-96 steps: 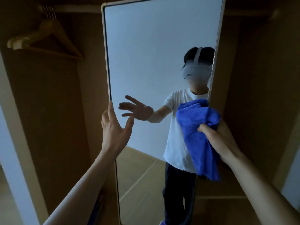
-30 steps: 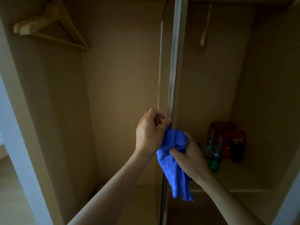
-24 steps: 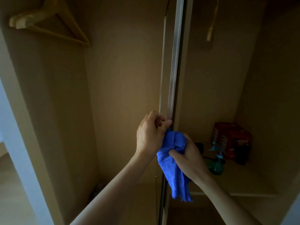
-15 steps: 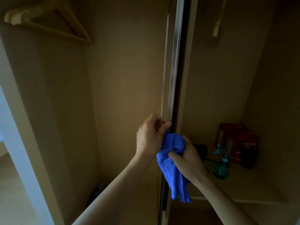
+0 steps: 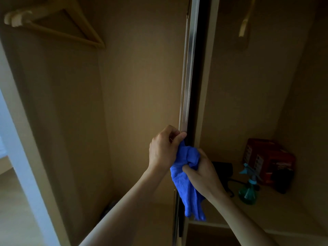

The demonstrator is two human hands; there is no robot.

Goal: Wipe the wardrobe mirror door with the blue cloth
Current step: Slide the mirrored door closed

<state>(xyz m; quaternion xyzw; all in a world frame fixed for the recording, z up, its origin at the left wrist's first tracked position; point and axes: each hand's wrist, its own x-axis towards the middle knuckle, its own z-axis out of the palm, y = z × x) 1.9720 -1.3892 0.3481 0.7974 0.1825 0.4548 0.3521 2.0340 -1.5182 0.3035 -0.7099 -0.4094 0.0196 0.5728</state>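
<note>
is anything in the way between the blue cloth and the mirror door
Nothing visible does. The blue cloth, gripped in the right hand, is bunched right at the edge-on mirror door, just under the left hand pinching that edge.

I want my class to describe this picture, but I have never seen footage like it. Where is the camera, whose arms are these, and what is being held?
No machine here: the camera sits on a person's head, looking forward and down, so both arms are that person's own. The mirror door is seen edge-on, a thin metal strip. The left hand grips that edge; the right hand holds the bunched blue cloth by it. A wooden hanger hangs upper left. On the shelf at right stand a teal spray bottle, a red box and a dark item too dim to name.
</note>
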